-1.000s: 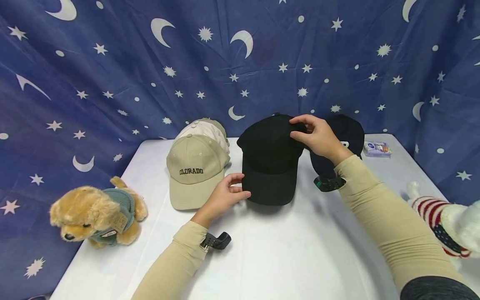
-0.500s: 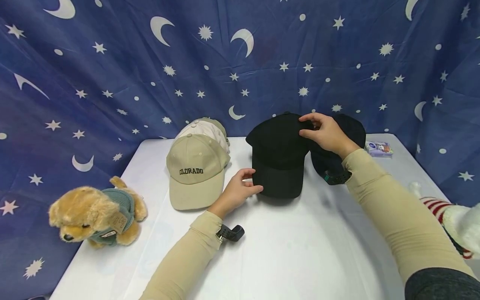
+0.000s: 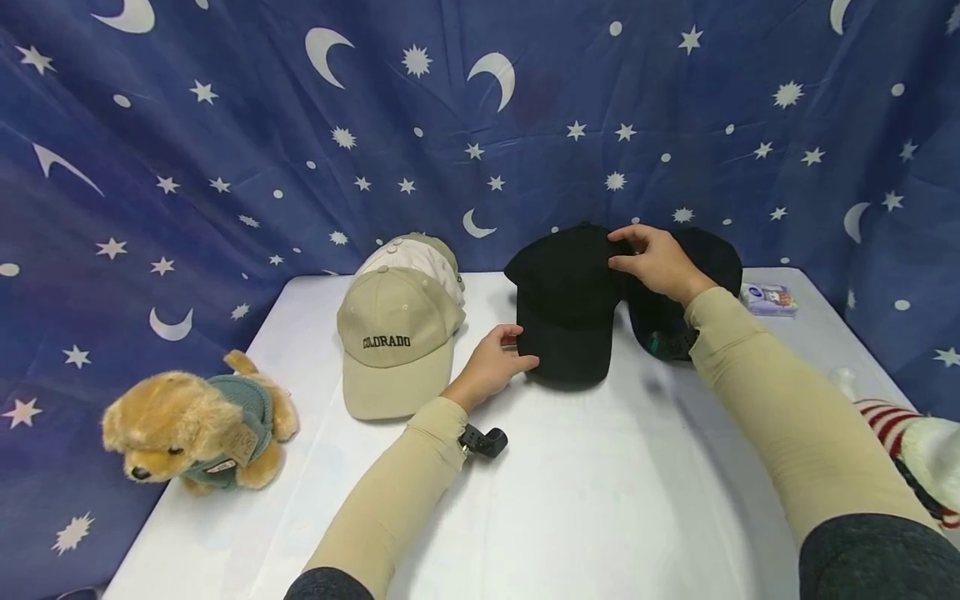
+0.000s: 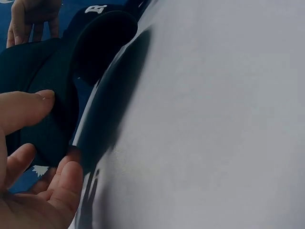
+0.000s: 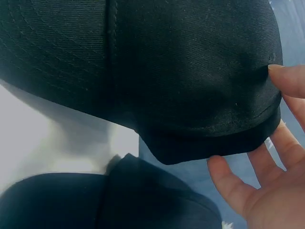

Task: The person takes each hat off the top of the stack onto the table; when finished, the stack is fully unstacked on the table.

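A plain black baseball cap point(image 3: 566, 292) is held up between both hands, its brim toward the person. My left hand point(image 3: 491, 362) pinches the brim's left edge, thumb on top and fingers below, as the left wrist view shows. At the crown's right side my right hand point(image 3: 656, 262) grips the edge; in the right wrist view its thumb presses the outside and the fingers reach under the rim. Partly hidden behind the right hand is a dark cap point(image 3: 711, 254), whose white letter point(image 4: 95, 8) shows in the left wrist view.
Left of the hands, a khaki COLORADO cap point(image 3: 393, 312) overlaps a white cap point(image 3: 416, 258) and another greenish one behind. A plush dog point(image 3: 198, 425) sits at the left, a white plush toy point(image 3: 930, 450) at the right. A small purple packet point(image 3: 768, 300) lies at the back right.
Both hands have carried the black cap to the right and slightly back, closer to the dark cap. The khaki cap and plush dog have stayed put.
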`<state>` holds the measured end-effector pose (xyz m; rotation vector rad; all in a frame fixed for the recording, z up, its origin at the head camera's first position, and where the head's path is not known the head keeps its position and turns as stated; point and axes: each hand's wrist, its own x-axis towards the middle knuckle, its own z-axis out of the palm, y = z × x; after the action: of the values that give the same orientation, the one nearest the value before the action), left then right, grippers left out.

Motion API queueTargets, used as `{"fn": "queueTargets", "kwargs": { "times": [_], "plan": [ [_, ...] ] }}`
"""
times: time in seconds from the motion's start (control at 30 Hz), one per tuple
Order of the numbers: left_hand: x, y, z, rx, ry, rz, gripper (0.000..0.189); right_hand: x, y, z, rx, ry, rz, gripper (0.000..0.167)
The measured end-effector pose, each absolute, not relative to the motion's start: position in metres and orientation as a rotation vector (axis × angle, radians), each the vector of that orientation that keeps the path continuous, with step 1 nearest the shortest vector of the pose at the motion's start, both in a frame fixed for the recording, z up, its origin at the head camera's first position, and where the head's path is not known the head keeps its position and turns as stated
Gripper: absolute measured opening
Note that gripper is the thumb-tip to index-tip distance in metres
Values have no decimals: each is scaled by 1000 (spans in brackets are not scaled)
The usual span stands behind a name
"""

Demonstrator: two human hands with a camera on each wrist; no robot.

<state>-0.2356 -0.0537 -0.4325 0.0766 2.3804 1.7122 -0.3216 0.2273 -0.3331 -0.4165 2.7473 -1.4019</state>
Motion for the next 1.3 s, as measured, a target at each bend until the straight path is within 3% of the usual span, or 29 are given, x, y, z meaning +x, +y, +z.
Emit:
{"fn": "queueTargets", "kwargs": {
  "times": [1.3],
  "plan": [
    [-256, 2, -429, 26, 2510, 1518, 61, -343, 247, -345, -227, 2839, -1456, 45]
  ]
}}
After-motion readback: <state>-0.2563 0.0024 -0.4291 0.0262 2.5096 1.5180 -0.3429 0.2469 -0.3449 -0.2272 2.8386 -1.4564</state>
